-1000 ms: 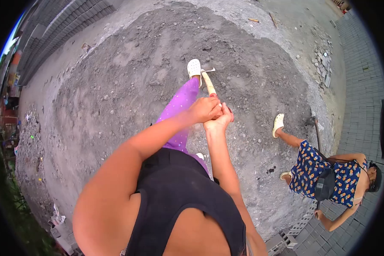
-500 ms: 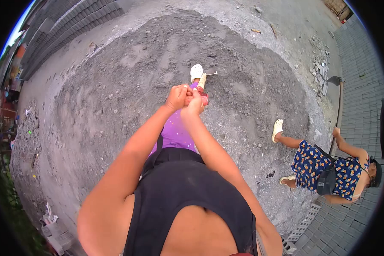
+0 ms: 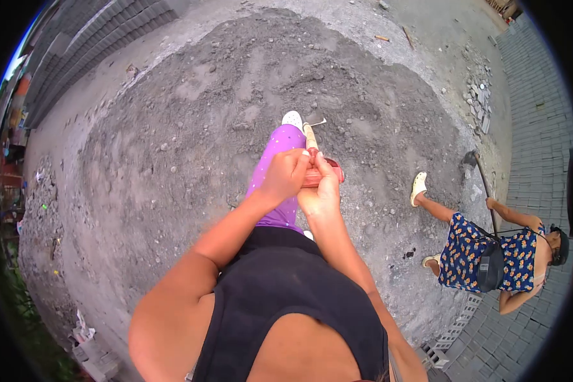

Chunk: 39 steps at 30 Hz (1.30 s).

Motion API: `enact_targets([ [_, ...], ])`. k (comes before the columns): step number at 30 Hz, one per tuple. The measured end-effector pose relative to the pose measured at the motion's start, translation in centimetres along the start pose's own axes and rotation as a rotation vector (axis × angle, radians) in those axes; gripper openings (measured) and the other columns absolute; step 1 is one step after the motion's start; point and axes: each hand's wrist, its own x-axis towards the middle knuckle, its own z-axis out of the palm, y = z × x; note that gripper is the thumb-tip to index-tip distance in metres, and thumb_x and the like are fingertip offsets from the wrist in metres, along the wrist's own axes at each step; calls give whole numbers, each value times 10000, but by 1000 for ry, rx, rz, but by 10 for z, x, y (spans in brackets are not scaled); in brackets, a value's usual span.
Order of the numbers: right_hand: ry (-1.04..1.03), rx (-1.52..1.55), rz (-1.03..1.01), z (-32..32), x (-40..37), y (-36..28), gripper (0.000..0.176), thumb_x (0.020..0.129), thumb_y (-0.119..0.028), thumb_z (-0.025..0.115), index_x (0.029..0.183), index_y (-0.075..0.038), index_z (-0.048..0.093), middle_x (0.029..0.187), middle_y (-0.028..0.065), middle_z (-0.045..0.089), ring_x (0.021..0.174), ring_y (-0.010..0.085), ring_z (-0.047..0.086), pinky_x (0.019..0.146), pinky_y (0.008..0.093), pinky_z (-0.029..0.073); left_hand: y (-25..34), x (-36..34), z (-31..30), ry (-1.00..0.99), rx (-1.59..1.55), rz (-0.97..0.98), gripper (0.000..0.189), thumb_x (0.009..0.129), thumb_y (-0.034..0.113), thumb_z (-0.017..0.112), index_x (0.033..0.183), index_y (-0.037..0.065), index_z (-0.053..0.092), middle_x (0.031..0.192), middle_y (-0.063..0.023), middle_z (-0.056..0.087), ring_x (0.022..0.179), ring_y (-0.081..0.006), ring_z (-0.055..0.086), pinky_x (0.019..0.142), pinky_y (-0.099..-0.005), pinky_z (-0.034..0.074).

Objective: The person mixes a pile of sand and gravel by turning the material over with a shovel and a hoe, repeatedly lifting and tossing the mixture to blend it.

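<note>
My left hand (image 3: 286, 173) and my right hand (image 3: 321, 190) are both closed round the red D-shaped handle of a shovel (image 3: 310, 138), close together in front of my body. From the handle its pale shaft points away from me toward the ground. The blade end is foreshortened and only partly visible, low beside my white clog (image 3: 292, 119). Grey sand (image 3: 235, 83) spreads under and around the shovel.
To the right, a co-worker (image 3: 490, 258) in a flowered dress holds another shovel (image 3: 482, 175). Stacked grey blocks (image 3: 538, 95) line the right side, with more block stacks (image 3: 95, 44) at upper left. Rubble (image 3: 479, 105) lies near the right-hand blocks.
My hands and the shovel handle have come nearer to my body and slightly right. My purple-clad leg shows more. The co-worker's shovel has swung away from the block wall toward the sand.
</note>
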Motion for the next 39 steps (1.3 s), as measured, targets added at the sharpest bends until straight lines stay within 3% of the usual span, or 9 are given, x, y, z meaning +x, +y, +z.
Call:
enact_targets([
  [9, 142, -141, -178, 29, 116, -82, 88, 827, -115, 533, 815, -28, 537, 833, 93, 596, 765, 199, 603, 707, 324, 510, -54, 123, 74, 103, 15, 230, 295, 852, 205, 397, 696, 3, 545, 712, -197, 586, 645, -385, 570, 583, -457, 450],
  [15, 269, -123, -68, -102, 90, -90, 149, 836, -138, 489, 885, -14, 555, 852, 94, 603, 769, 207, 611, 671, 346, 526, -59, 20, 126, -61, 98, 26, 294, 862, 260, 406, 701, 37, 508, 711, -192, 580, 649, -393, 569, 579, -489, 451],
  [19, 421, -55, -70, -140, 65, -39, 79, 797, -86, 489, 815, -23, 533, 756, 80, 564, 633, 185, 575, 550, 319, 502, -125, -21, 115, -449, 309, -5, 332, 859, 300, 414, 763, 29, 580, 729, -190, 596, 681, -383, 583, 616, -471, 460],
  [21, 262, -73, 122, -195, 88, -26, 97, 816, -93, 426, 846, -33, 496, 752, 77, 514, 645, 193, 521, 574, 361, 477, -132, -13, 80, -503, -45, -153, 370, 854, 325, 423, 820, 18, 626, 759, -196, 608, 717, -368, 592, 679, -439, 465],
  [25, 584, -122, 167, -221, 71, -5, 79, 765, -75, 426, 698, -36, 435, 620, 68, 450, 428, 155, 423, 349, 295, 366, -128, -2, 1, -482, 490, -118, 418, 841, 373, 431, 867, 14, 643, 885, -208, 620, 845, -356, 591, 766, -421, 456],
  [29, 665, -406, 421, -254, 37, -12, 86, 763, -66, 450, 686, -30, 434, 643, 77, 454, 498, 182, 468, 417, 332, 409, -189, -32, -45, -304, 624, -476, 507, 836, 442, 407, 923, -3, 634, 940, -206, 625, 887, -328, 604, 793, -404, 461],
  [31, 572, -167, 268, -342, 75, -27, 102, 759, -75, 521, 803, -24, 445, 755, 120, 485, 662, 276, 520, 617, 438, 452, -187, -60, -55, -232, 249, -737, 563, 851, 474, 374, 1011, -13, 607, 988, -158, 633, 861, -284, 621, 766, -381, 472],
  [37, 755, -111, 40, -429, 94, -50, 180, 720, 66, 495, 885, -4, 483, 849, 99, 474, 738, 241, 501, 639, 437, 454, -206, -94, -91, -365, -77, -995, 622, 874, 515, 295, 1210, 24, 476, 1208, -133, 519, 894, -307, 599, 830, -424, 450],
  [39, 787, -109, -39, -433, 96, -58, 171, 737, 51, 487, 901, 2, 480, 875, 92, 468, 776, 235, 492, 671, 432, 449, -230, -71, -105, -211, -368, -1203, 623, 896, 521, 242, 1212, 35, 470, 1182, -125, 536, 869, -290, 602, 790, -406, 460],
])
